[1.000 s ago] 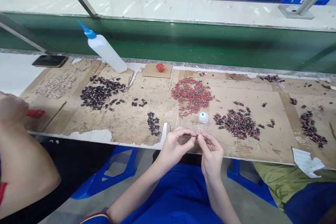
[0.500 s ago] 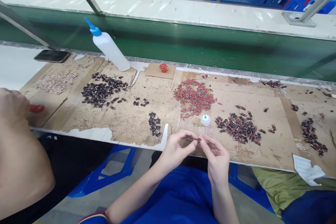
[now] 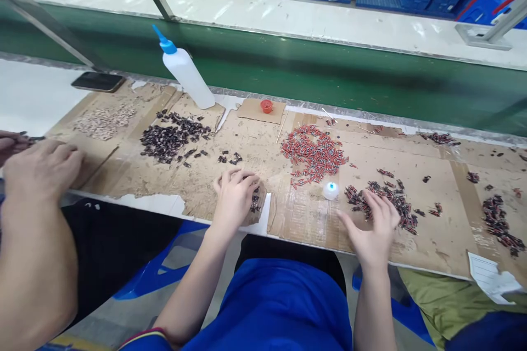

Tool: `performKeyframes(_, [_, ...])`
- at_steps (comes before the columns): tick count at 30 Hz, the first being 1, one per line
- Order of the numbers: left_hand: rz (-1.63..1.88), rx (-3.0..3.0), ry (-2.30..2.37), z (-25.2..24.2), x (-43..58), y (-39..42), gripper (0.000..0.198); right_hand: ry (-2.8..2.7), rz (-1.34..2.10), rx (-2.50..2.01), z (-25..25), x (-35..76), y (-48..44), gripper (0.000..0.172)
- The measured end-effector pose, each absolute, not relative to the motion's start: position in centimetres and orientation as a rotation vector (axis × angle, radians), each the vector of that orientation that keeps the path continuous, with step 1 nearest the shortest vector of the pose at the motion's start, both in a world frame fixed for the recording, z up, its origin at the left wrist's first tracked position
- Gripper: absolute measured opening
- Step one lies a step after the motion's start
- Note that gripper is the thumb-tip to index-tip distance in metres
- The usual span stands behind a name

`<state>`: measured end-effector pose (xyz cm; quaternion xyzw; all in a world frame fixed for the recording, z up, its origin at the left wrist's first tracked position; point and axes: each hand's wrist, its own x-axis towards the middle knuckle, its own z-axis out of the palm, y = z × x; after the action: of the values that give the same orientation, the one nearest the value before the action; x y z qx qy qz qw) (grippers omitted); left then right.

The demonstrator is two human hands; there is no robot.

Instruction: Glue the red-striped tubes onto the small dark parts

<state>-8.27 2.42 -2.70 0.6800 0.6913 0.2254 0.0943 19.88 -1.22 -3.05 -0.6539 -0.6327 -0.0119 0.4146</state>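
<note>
My left hand [image 3: 235, 197] lies palm down near the table's front edge, its fingers curled onto a small heap of black parts [image 3: 256, 203] that it mostly hides. My right hand [image 3: 374, 228] rests flat with fingers spread on the cardboard sheet [image 3: 432, 230], fingertips touching a pile of red-and-black parts [image 3: 391, 197]. A small white cap with a blue dot [image 3: 330, 190] stands between my hands. Behind it lies a pile of red parts [image 3: 315, 152].
A white squeeze bottle with a blue nozzle [image 3: 187, 72] leans by a green conveyor belt [image 3: 329, 77]. A larger black pile [image 3: 168, 140], a red cap [image 3: 266, 105], a phone [image 3: 97, 81] and a paper slip [image 3: 492, 279] lie around. A co-worker's hand [image 3: 41, 167] works at the left.
My hands were together in front of me, pinching a small part. They have moved apart and down onto the table, left to the black heap, right to the red-and-black pile.
</note>
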Motion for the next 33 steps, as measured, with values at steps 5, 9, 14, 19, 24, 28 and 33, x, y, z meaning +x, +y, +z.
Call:
performKeyframes(5, [0.499, 2.046, 2.032, -2.3, -8.6, 3.2, 0.021, -1.776, 0.023, -1.657, -4.5, 18.1, 0.1, 0.043])
performKeyframes(9, [0.473, 1.985, 2.034, -2.0, -8.9, 3.6, 0.017, -1.809, 0.127, -1.646, -4.7, 17.9, 0.6, 0.031])
performKeyframes(14, [0.671, 1.940, 1.920, -2.2, -8.1, 3.3, 0.012, -1.744, 0.346, -1.685, -4.5, 17.8, 0.8, 0.036])
performKeyframes(19, [0.758, 1.968, 1.569, -2.8, -4.0, 1.9, 0.010, -1.316, 0.770, -1.427, -4.4, 17.4, 0.1, 0.034])
performKeyframes(24, [0.784, 2.001, 1.526, -4.0, -1.3, 1.3, 0.009, -0.783, 0.941, -1.226, -4.4, 17.9, -0.9, 0.036])
performKeyframes(28, [0.784, 2.015, 1.533, -4.6, -1.8, 1.4, 0.009, -0.706, 0.995, -1.291, -4.2, 18.0, -1.0, 0.033])
performKeyframes(33, [0.771, 2.006, 1.490, -4.7, -2.2, 1.3, 0.021, -0.822, 0.881, -1.425, -3.6, 16.9, -0.8, 0.030])
